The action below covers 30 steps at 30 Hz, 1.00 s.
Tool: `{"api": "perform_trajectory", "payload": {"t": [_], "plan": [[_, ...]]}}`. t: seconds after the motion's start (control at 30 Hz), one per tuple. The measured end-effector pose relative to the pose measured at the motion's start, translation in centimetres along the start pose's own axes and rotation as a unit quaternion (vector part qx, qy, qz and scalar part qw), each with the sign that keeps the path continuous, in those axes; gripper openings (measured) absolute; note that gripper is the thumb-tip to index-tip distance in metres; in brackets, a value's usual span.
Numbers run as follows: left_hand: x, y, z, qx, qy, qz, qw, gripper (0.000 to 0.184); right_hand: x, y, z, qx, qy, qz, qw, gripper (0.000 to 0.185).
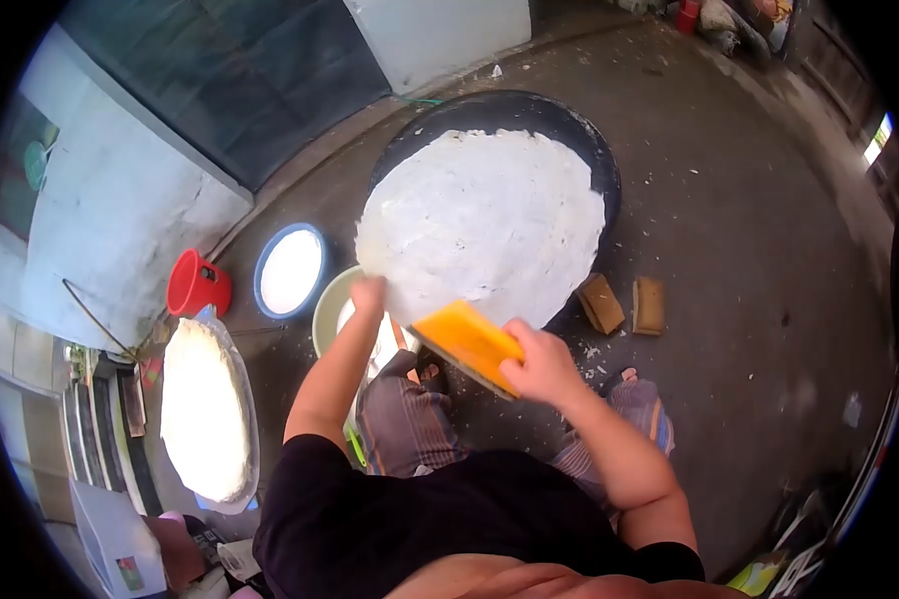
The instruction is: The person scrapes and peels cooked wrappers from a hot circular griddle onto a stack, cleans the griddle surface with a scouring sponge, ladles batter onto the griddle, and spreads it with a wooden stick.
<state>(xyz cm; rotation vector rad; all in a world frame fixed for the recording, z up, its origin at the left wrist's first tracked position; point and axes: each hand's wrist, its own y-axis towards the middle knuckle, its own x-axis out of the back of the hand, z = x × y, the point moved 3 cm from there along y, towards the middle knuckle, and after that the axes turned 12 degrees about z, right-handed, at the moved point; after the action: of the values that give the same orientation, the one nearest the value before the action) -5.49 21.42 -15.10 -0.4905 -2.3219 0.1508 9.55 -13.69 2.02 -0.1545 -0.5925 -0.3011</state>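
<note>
Right hand (539, 364) clamping on one end of yellow flat tool (466, 344), which is slanting just in front of near edge of white round layer (479, 220). Layer lying across dark round basin (609, 170) on floor, leaving dark rim showing at far and right sides. Work seeming well along: broad surface looking mostly even; small pits and ragged edge perhaps needing attention. Right forearm reaching forward and inward; left arm extending ahead, left hand (369, 294) hovering by or touching layer's left edge, blurred, finger closure impossible to tell.
</note>
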Motion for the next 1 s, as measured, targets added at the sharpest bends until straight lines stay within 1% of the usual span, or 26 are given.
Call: {"api": "perform_trajectory", "payload": {"t": [0.03, 0.07, 0.13, 0.17, 0.2, 0.23, 0.27, 0.3, 0.33, 0.37, 0.4, 0.43, 0.5, 0.57, 0.63, 0.67, 0.7, 0.73, 0.77, 0.8, 0.83, 0.9, 0.93, 0.97, 1.0], "plan": [[1.0, 1.8, -0.1, -0.133, 0.109, -0.048, 0.984, 0.018, 0.5, 0.2, -0.1, -0.005, 0.025, -0.018, 1.0, 0.02], [1.9, 3.4, -0.5, -0.261, 0.215, -0.096, 0.936, 0.022, 0.6, 0.4, -0.3, -0.002, 0.022, -0.017, 1.0, 0.02], [5.4, -1.5, -9.5, -0.215, 0.077, -0.099, 0.969, 0.018, 0.7, 0.5, -0.7, 0.004, -0.065, -0.068, 0.996, 0.019], [6.8, -2.0, -12.3, -0.268, 0.094, -0.077, 0.956, 0.014, 0.6, 0.5, -0.6, 0.009, -0.069, -0.066, 0.995, 0.019], [8.1, -2.5, -14.7, -0.308, 0.083, -0.065, 0.946, 0.013, 0.6, 0.5, -0.2, 0.032, -0.086, -0.098, 0.991, 0.019], [9.7, -3.2, -17.0, -0.373, 0.062, -0.048, 0.925, 0.011, 0.6, 0.6, 0.0, 0.056, -0.103, -0.13, 0.985, 0.02], [11.4, -4.2, -19.1, -0.438, 0.04, -0.031, 0.898, 0.01, 0.6, 1.0, -0.6, 0.054, -0.071, -0.135, 0.987, 0.025], [13.4, -5.6, -20.9, -0.463, 0.058, -0.015, 0.884, 0.008, 0.7, 1.8, -0.8, 0.058, -0.079, -0.137, 0.986, 0.025], [15.3, -7.0, -22.5, -0.488, 0.074, 0.003, 0.87, 0.008, 1.3, 2.8, -1.1, 0.054, -0.037, -0.159, 0.985, 0.029], [17.1, -7.9, -23.4, -0.519, 0.039, 0.036, 0.853, 0.009, 2.1, 3.7, -1.0, 0.049, 0.005, -0.179, 0.983, 0.033], [19.2, -9.9, -24.4, -0.531, 0.016, 0.07, 0.844, 0.006, 3.1, 4.8, -0.3, 0.067, 0.008, -0.207, 0.976, 0.041], [21.6, -13.2, -25.6, -0.559, 0.047, 0.047, 0.826, 0.004, 4.3, 6.2, 0.6, 0.085, 0.013, -0.234, 0.968, 0.05], [25.8, -16.2, -25.5, -0.597, 0.082, 0.018, 0.798, 0.003, 7.3, 8.0, 4.7, 0.119, -0.049, -0.299, 0.946, 0.072], [29.4, -18.9, -24.3, -0.596, 0.09, 0.006, 0.798, 0.004, 9.4, 10.1, 8.2, 0.127, -0.105, -0.343, 0.925, 0.087], [32.4, -19.5, -22.0, -0.592, 0.108, -0.03, 0.798, 0.004, 10.2, 12.1, 11.5, 0.129, -0.134, -0.351, 0.918, 0.095], [33.6, -19.3, -20.4, -0.559, 0.101, -0.038, 0.822, 0.004, 10.0, 12.9, 13.4, 0.118, -0.088, -0.322, 0.935, 0.072], [34.8, -19.0, -18.6, -0.522, 0.093, -0.046, 0.846, 0.006, 9.6, 14.8, 13.9, 0.128, -0.089, -0.311, 0.937, 0.072], [35.8, -18.4, -16.7, -0.513, 0.093, -0.057, 0.852, 0.006, 8.9, 16.8, 14.3, 0.168, -0.142, -0.276, 0.936, 0.053], [36.9, -17.7, -15.0, -0.53, 0.129, -0.112, 0.831, 0.009, 7.8, 18.6, 14.6, 0.208, -0.193, -0.239, 0.929, 0.036], [37.9, -16.9, -13.1, -0.542, 0.166, -0.164, 0.807, 0.013, 6.2, 19.1, 16.5, 0.15, -0.171, -0.178, 0.957, 0.015], [39.3, -15.4, -10.7, -0.527, 0.169, -0.175, 0.814, 0.013, 4.8, 19.5, 18.6, 0.161, -0.17, -0.161, 0.959, 0.015], [43.0, -13.3, -6.2, -0.421, 0.278, -0.315, 0.804, 0.025, 1.7, 19.7, 23.5, 0.238, -0.248, -0.155, 0.926, 0.018], [45.0, -13.2, -5.0, -0.401, 0.283, -0.322, 0.809, 0.025, 0.2, 18.9, 26.8, 0.271, -0.24, -0.156, 0.919, 0.017], [47.8, -13.0, -3.3, -0.32, 0.106, -0.285, 0.897, 0.027, -1.1, 18.1, 29.7, 0.329, -0.226, -0.166, 0.902, 0.015], [50.0, -13.5, -1.4, -0.228, -0.079, -0.243, 0.94, 0.029, -2.4, 17.5, 32.4, 0.385, -0.209, -0.177, 0.881, 0.013]]}}
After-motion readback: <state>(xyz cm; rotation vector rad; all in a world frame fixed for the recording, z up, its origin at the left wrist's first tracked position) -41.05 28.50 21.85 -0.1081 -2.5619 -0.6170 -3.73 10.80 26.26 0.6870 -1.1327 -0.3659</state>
